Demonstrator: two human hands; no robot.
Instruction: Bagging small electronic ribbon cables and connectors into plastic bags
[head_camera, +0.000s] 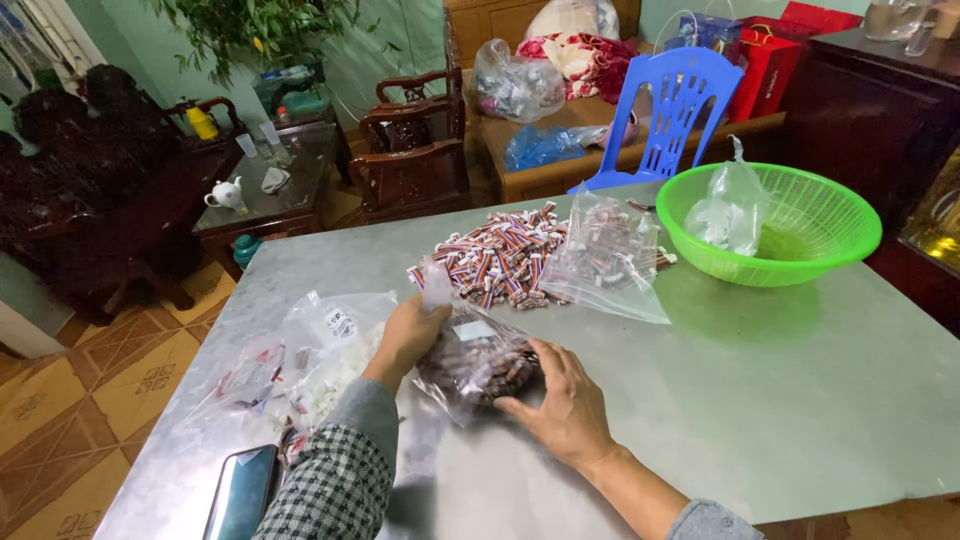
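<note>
**Fingers closing on a full plastic bag at the table's near side**

Fingers (432, 318) of the left hand (408, 335) are curling together around the upper edge of a clear plastic bag (478, 362) filled with small dark pieces, pinching its neck. The right hand (565, 405) is lying flat beside the bag's lower right side, fingers slightly apart and touching the plastic, thumb pointing toward the bag. Both forearms are coming in from the bottom edge, the left one in a checked sleeve (335, 485).

The bag is resting on the metal table (800, 400), near the front, between the two hands.

Left of the left hand, several smaller clear bags (310, 355) with white and red pieces are lying in a loose heap. A dark phone (243, 492) is lying at the near left corner. Farther back, a pile of small striped packets (500, 262) is spreading over the table, and a half-filled clear bag (605, 255) is leaning against it on the right. A green plastic basket (820, 235) is standing at the far right, holding a crumpled clear bag (728, 205). Behind the table, a blue plastic chair (670, 110) is standing.
</note>
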